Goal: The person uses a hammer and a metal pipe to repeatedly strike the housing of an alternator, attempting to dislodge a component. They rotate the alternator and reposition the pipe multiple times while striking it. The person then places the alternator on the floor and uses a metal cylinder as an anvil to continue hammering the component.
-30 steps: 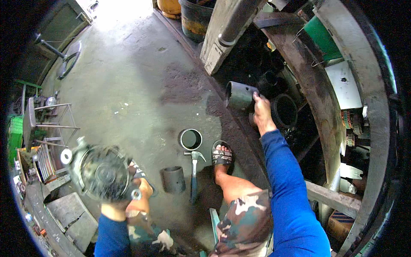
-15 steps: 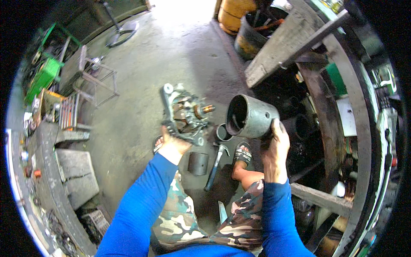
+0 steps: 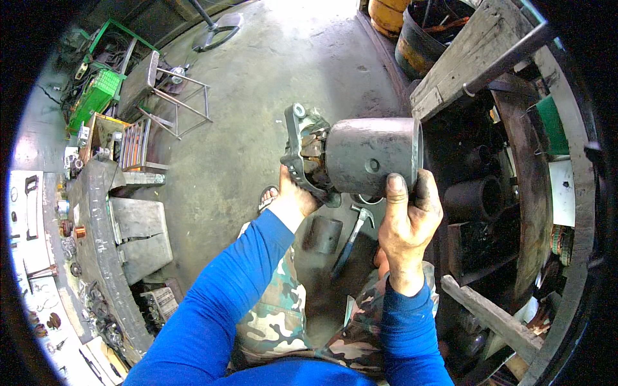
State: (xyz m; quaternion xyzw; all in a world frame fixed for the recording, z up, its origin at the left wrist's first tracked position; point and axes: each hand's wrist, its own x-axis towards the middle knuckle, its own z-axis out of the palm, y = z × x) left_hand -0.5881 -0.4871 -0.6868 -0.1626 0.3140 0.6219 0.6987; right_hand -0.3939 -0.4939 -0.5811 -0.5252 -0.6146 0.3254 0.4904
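Note:
My left hand [image 3: 295, 198] grips a metal motor end cover [image 3: 294, 141] from below; brush parts show on its right side. In my right hand [image 3: 412, 225] is a grey metal cylinder [image 3: 370, 148] with a round hole in its wall, thumb on the wall and fingers at its right rim. The cylinder lies sideways, its left end up against the end cover's inner parts. Whether they touch cannot be made out. A copper-coloured shaft end seen earlier is hidden now. Below, on the floor, are a second dark cylinder [image 3: 323, 234] and a claw hammer [image 3: 353, 238].
A ring-shaped part [image 3: 367, 199] shows partly beneath the held cylinder. To the right stands a wooden workbench frame [image 3: 463, 61] with dark parts under it. At left are a metal-legged stool [image 3: 183, 96], a green crate [image 3: 100, 93] and a cluttered bench [image 3: 106, 219].
The cylinder has moved left and turned, its left end now meeting the end cover and covering the copper-coloured shaft end. The view has shifted, too.

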